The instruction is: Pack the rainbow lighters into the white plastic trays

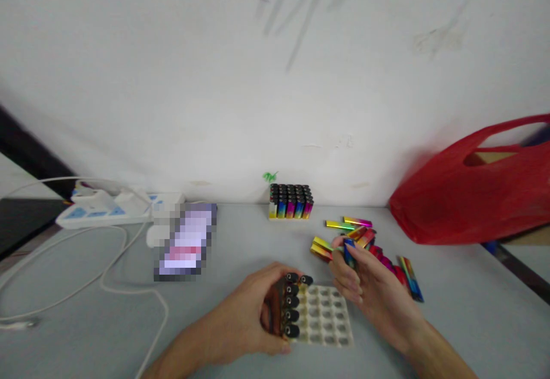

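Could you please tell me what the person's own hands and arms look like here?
The left hand and right hand are ungloved, with no ring or bracelet to be seen. The left forearm and right forearm show no sleeve, watch or marking within the picture.

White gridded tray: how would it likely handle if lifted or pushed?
The tray is probably stiff, as it looks flat and evenly gridded. It may feel heavier on the left, where the black-topped lighters stand bunched. Pushed, it would likely slide rather than roll, given its squared outline.
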Action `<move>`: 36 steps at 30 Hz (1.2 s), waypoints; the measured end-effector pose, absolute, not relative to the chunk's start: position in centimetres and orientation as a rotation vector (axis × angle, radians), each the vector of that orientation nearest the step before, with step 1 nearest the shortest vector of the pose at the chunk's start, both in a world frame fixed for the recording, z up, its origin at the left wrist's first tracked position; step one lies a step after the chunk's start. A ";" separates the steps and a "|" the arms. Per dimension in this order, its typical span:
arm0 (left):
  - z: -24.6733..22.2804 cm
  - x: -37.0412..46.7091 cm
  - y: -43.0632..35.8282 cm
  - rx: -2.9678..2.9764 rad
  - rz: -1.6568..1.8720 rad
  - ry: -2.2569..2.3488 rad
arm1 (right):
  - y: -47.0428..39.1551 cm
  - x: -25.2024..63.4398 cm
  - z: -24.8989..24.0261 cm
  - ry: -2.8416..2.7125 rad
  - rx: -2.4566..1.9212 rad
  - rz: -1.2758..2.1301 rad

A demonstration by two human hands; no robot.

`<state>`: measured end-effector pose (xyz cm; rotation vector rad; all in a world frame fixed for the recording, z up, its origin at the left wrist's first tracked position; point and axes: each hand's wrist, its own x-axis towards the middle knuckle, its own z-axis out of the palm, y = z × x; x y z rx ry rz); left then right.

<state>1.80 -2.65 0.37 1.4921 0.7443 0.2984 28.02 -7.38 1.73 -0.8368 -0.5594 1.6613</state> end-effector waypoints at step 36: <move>0.1 1.7 -2.5 1.559 0.328 0.714 | -7.5 28.2 1.6 -0.477 -0.698 1.836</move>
